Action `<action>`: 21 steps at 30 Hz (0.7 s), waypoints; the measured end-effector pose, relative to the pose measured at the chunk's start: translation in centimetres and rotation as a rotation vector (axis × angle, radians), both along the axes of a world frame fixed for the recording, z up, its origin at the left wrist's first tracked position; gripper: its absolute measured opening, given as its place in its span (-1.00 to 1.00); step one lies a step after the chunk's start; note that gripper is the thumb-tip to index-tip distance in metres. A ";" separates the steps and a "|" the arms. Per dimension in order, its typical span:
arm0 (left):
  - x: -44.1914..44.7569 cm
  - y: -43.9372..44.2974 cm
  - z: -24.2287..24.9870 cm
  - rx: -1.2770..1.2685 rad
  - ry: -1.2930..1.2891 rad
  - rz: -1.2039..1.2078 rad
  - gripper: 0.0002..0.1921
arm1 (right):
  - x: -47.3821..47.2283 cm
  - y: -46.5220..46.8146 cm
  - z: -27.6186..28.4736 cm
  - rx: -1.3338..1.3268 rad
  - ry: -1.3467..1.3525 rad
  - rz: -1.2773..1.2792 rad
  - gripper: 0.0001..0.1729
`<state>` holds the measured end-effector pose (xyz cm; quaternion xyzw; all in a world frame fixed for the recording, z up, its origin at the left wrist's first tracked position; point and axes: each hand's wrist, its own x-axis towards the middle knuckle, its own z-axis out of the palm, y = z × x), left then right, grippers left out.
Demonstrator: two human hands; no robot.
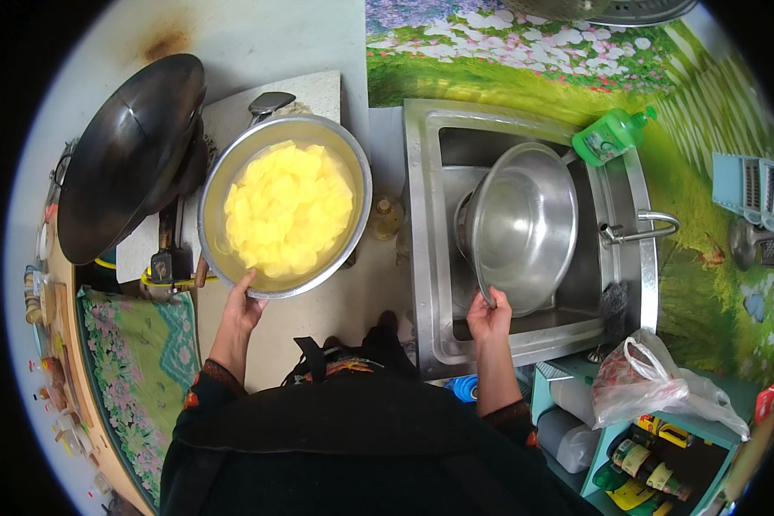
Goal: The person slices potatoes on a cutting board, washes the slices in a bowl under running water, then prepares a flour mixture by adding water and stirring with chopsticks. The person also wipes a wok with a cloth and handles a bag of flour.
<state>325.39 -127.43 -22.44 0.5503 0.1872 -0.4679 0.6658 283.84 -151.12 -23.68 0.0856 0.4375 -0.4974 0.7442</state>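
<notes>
Sliced potatoes fill much of a wide metal basin, which seems to hold liquid as well. My left hand grips the near rim of this basin. Over the stainless steel sink, a second metal bowl tilts on its side, bare inside apart from a wet shine. The fingers of my right hand pinch its near rim. Part of another round vessel shows behind the tilted bowl; most of it is hidden.
A dark wok leans at the left above a gas stove. Beyond the sink's right rim are a green pump bottle and a faucet. A plastic bag lies on a shelf unit of bottles. A corked bottle stands below.
</notes>
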 end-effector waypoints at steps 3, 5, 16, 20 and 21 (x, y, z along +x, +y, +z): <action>-1.0 0.1 0.5 -0.014 -0.023 0.030 -0.51 | 0.0 -2.5 -2.5 -0.005 0.200 0.011 -0.85; -1.9 0.3 1.1 -0.030 -0.079 0.043 -0.41 | -0.2 -3.8 -3.8 -0.014 0.246 0.066 -0.94; -6.3 5.4 2.4 -0.067 0.054 0.171 -0.07 | -2.3 -6.7 -9.9 0.071 0.297 0.103 -0.87; -6.9 8.5 1.5 -0.059 0.082 0.210 -0.18 | -2.5 -6.3 -10.5 0.059 0.330 0.137 -0.78; -7.0 9.2 1.4 -0.063 0.089 0.211 -0.20 | -2.6 -6.2 -10.3 0.033 0.312 0.150 -0.74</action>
